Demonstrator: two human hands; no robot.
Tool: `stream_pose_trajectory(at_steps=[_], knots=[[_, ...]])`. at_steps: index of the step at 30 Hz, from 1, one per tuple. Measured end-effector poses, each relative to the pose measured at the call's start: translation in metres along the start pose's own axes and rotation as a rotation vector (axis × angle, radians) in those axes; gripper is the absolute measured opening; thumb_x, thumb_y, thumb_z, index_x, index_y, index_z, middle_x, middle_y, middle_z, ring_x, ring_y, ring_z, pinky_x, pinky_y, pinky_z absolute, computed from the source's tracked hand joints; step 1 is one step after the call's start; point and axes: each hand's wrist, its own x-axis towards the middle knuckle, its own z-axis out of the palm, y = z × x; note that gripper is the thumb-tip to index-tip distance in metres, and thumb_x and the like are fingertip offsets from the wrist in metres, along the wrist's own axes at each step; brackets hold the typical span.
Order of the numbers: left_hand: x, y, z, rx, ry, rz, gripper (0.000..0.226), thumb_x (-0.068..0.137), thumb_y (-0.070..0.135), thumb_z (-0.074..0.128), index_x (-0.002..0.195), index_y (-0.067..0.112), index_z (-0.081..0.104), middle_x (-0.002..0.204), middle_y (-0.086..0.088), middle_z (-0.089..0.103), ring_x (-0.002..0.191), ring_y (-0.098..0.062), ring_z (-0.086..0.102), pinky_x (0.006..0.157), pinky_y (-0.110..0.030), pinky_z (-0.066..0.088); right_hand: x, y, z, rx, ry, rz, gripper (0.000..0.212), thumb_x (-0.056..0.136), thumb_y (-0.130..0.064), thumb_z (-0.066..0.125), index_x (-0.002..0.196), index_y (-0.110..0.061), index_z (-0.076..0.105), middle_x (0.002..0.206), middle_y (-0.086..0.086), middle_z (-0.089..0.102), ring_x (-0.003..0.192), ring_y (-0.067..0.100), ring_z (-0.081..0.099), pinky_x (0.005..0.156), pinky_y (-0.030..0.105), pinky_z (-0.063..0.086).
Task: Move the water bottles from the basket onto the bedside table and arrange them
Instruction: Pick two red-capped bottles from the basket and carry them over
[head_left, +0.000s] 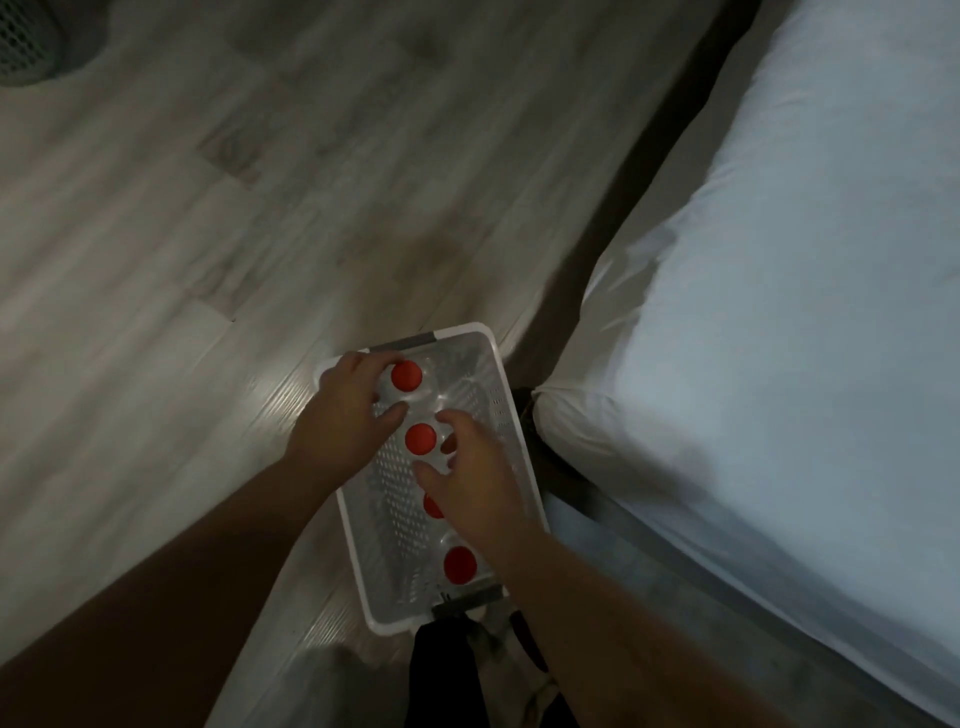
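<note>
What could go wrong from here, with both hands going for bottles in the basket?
1. The left hand grips the far bottle and the right hand curls round the second bottle right beside it; lifted together, they could knock into each other.
2. The right hand partly covers the third bottle; it might tip inside the basket as its neighbour leaves.
3. Both grips sit near the caps, so a bottle might slip.
</note>
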Motion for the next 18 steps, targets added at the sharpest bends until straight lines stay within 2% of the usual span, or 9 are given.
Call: stream_pose_trajectory(at_steps=[2,6,9,13,16,18], knots=[[0.010,-0.004,0.001,0.023,0.003,0.033,0.045,0.082,0.023,0.068,0.125,0.023,0.053,0.118,-0.005,0.054,0.091,-0.018,0.058,0.082,-0.039,0.053,0.007,0.002,0.007,-0.036,0.001,-0.006,0.045,0.086,-0.035,0.065,0.126,-0.028,0.046,0.117,-0.006,0.058,0.100,0.006,0.056,0.089,0.024,0.046],[0.023,-0.013,-0.003,0.148,-0.030,0.150,0.043,0.082,0.029,0.069,0.123,0.023,0.056,0.111,-0.001,0.057,0.082,-0.013,0.056,0.072,-0.031,0.049,0.018,0.001,0.009,-0.087,-0.011,-0.029,0.038,0.087,-0.036,0.064,0.121,-0.027,0.049,0.107,-0.005,0.063,0.096,0.009,0.060,0.090,0.030,0.050],[0.032,-0.016,-0.006,0.274,-0.085,0.256,0.043,0.082,0.031,0.069,0.122,0.024,0.056,0.109,0.000,0.059,0.080,-0.011,0.052,0.067,-0.026,0.042,0.022,-0.002,0.008,-0.190,-0.044,-0.088,0.037,0.088,-0.036,0.061,0.122,-0.026,0.048,0.105,-0.004,0.065,0.095,0.011,0.062,0.087,0.029,0.049],[0.046,-0.014,-0.005,0.277,-0.202,0.264,0.042,0.082,0.033,0.068,0.121,0.028,0.055,0.114,0.002,0.061,0.091,-0.014,0.056,0.073,-0.027,0.044,0.026,0.000,0.009,-0.218,-0.039,-0.104,0.033,0.088,-0.032,0.063,0.118,-0.026,0.052,0.102,-0.004,0.066,0.092,0.012,0.062,0.081,0.025,0.047],[0.048,-0.013,-0.001,0.201,-0.219,0.220,0.041,0.080,0.031,0.071,0.119,0.030,0.057,0.112,0.004,0.064,0.095,-0.015,0.059,0.079,-0.032,0.050,0.027,0.004,0.013,-0.222,-0.007,-0.117,0.034,0.087,-0.032,0.064,0.119,-0.028,0.054,0.108,-0.006,0.066,0.097,0.011,0.062,0.089,0.030,0.048],[0.047,-0.014,0.004,0.084,-0.209,0.180,0.041,0.078,0.025,0.074,0.116,0.028,0.060,0.111,0.005,0.066,0.097,-0.012,0.060,0.083,-0.030,0.049,0.026,0.004,0.015,-0.222,-0.005,-0.125,0.035,0.088,-0.033,0.063,0.122,-0.029,0.056,0.111,-0.006,0.066,0.100,0.010,0.060,0.093,0.030,0.048]])
